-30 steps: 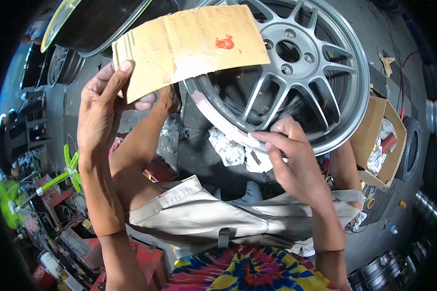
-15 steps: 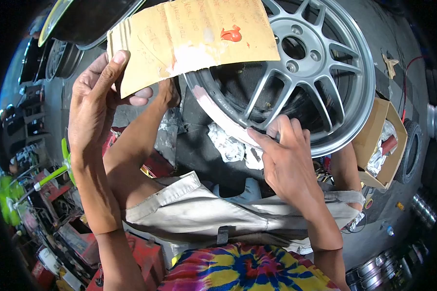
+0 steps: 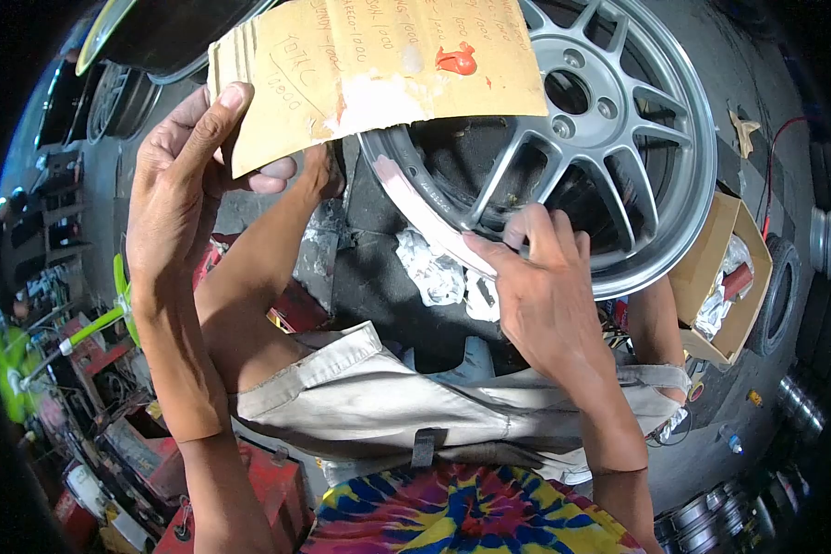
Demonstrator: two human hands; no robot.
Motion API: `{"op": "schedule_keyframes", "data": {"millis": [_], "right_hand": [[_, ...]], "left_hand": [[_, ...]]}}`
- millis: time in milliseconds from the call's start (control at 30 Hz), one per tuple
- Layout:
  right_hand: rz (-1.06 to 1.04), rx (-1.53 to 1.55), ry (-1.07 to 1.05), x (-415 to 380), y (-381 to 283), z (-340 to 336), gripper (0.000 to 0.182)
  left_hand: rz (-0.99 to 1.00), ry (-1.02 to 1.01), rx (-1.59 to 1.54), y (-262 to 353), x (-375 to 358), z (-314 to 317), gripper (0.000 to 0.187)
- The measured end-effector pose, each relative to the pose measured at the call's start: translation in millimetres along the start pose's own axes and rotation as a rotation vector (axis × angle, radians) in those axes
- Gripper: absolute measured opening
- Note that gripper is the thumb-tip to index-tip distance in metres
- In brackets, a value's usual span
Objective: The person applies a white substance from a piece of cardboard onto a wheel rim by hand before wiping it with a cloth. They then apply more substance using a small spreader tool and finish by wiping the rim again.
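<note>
My left hand (image 3: 180, 175) is closed on the left edge of a piece of cardboard (image 3: 295, 92), thumb on top and fingers beneath. The cardboard bears handwriting, a red blob of paste (image 3: 457, 60) and a smeared whitish patch (image 3: 388, 97). It covers part of a silver spoked wheel (image 3: 651, 198). Along the wheel's near-left lip runs a pale pink band of filler (image 3: 425, 217). My right hand (image 3: 545, 282) is closed over the near lip, its thumb against the end of that band and the other fingers curled inward. Anything small inside those fingers is hidden.
Crumpled white paper (image 3: 429, 268) lies on the floor below the wheel. To the right stand an open cardboard box (image 3: 725, 277) with a red roll inside and a tire (image 3: 776, 295). A green-bladed fan (image 3: 120, 309) and red tool cases (image 3: 240, 503) are at the left.
The cardboard has shifted slightly right and up with my left hand, and its writing shows more clearly. My right thumb has slid a little left along the lip.
</note>
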State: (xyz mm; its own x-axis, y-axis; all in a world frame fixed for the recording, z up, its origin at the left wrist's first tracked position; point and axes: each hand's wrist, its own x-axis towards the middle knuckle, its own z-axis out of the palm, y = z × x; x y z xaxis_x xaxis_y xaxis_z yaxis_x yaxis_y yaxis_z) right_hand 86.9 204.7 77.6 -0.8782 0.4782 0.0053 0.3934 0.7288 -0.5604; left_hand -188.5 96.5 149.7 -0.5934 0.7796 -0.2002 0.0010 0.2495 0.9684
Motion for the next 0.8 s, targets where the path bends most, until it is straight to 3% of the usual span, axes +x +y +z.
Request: {"op": "schedule_keyframes", "data": {"millis": [67,167,300,467,533,800], "right_hand": [[0.049,-0.053,-0.049,-6.4,1.2,-7.5,0.032],[0.09,-0.073,-0.043,-15.4,0.1,-16.7,0.043],[0.079,-0.053,-0.025,-18.7,3.0,-10.8,0.045],[0.078,-0.03,-0.019,-10.2,-2.1,-5.3,0.041],[0.071,-0.049,-0.021,-15.3,0.4,-10.6,0.035],[0.087,-0.02,0.011,-17.2,-4.1,-8.7,0.031]], "left_hand": [[0.011,-0.055,-0.035,-1.8,1.9,-5.0,0.042],[0.011,-0.065,-0.028,-3.6,3.2,-5.7,0.041],[0.008,-0.062,-0.032,-3.5,2.9,-3.4,0.041],[0.01,-0.067,-0.011,-1.2,3.0,-0.4,0.042],[-0.018,0.049,0.044,3.0,0.7,9.9,0.043],[-0.014,-0.039,0.018,-2.3,8.7,-6.9,0.044]]}}
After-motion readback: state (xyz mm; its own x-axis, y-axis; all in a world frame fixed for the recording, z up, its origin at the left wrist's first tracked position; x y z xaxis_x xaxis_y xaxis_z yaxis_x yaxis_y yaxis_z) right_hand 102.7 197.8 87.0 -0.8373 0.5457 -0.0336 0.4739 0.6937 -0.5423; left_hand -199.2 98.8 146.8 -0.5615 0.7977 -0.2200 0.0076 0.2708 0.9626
